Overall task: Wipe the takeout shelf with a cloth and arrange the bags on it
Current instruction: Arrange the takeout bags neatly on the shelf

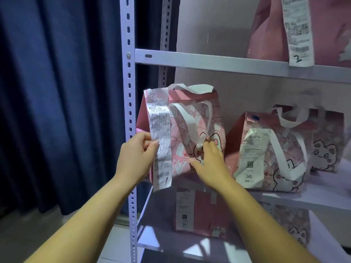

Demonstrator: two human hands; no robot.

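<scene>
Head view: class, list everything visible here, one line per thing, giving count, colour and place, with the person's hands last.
Takeout bags: six, pink with cartoon print; one on the upper level, three at the middle, two on the lower.
Receipts: four, white, hanging on the fronts of four bags.
Shelf rack: one, pale grey metal with perforated uprights, centre to right.
Curtain: one, dark blue, left.
Wall: pale, behind the rack.
Left hand: pinches the long receipt on the leftmost middle bag.
Right hand: fingers straight, touching that bag's front by its white handle.
</scene>
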